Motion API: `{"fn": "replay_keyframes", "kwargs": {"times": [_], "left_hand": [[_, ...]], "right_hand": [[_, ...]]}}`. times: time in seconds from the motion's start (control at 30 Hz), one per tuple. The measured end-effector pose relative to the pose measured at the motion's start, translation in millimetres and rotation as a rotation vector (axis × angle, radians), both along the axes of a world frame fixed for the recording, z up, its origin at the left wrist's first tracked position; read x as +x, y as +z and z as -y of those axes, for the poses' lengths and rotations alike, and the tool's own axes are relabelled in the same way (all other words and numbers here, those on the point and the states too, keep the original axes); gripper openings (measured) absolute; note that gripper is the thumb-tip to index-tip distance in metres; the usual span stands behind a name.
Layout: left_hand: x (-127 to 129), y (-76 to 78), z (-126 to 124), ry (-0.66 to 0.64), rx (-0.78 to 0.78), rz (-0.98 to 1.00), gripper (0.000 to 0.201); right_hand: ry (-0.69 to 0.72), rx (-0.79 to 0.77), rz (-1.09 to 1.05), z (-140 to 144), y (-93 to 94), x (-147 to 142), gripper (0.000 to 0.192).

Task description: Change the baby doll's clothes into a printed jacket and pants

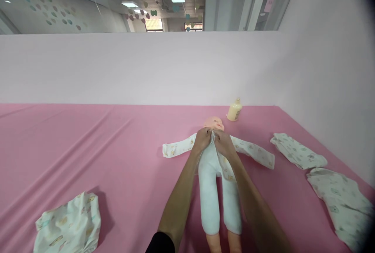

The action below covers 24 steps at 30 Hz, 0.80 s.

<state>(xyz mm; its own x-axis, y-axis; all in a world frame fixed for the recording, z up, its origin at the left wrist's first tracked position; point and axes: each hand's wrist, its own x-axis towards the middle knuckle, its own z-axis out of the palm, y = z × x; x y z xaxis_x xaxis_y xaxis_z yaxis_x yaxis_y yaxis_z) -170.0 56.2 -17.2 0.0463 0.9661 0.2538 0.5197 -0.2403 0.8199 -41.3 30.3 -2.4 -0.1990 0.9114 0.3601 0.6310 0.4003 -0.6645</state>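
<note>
A baby doll (209, 200) with a white cloth body lies on its back, its head away from me. It has on a white patterned baby shirt (254, 152), both sleeves stretched out sideways and the front parted over the body. Just below the doll's chin, my left hand (202, 139) is closed on the shirt's front edge at the neck. My right hand (223, 143) grips the other front edge right beside it. The fingertips are partly hidden, so any fastener between them cannot be made out.
A pink sheet (123, 159) covers the surface. A cream pump bottle (234, 110) stands beyond the doll's head. Folded patterned cloth (70, 223) lies at the near left. Two more patterned garments, one farther (299, 150) and one nearer (341, 202), lie by the right wall.
</note>
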Motion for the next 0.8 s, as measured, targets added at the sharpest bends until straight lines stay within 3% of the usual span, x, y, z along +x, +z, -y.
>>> {"fn": "replay_keyframes", "kwargs": {"times": [0.17, 0.37, 0.57, 0.67, 0.8], "left_hand": [[5, -1.4, 1, 0.054, -0.021, -0.035, 0.029], [4, 0.5, 4, 0.038, -0.052, 0.004, 0.028], [3, 0.7, 2, 0.020, -0.069, 0.064, 0.028], [2, 3.9, 4, -0.001, -0.081, 0.092, 0.028], [-10, 21.2, 18, -0.106, -0.117, 0.076, 0.024]], "right_hand": [[0.017, 0.012, -0.035, -2, 1.3, 3, 0.018], [-0.154, 0.033, -0.078, 1, -2.6, -2, 0.037], [-0.065, 0.093, 0.082, 1, -5.0, -4, 0.043], [-0.045, 0.020, 0.020, 2, 0.4, -1, 0.042], [-0.175, -0.134, -0.032, 8, 12.2, 7, 0.032]]}}
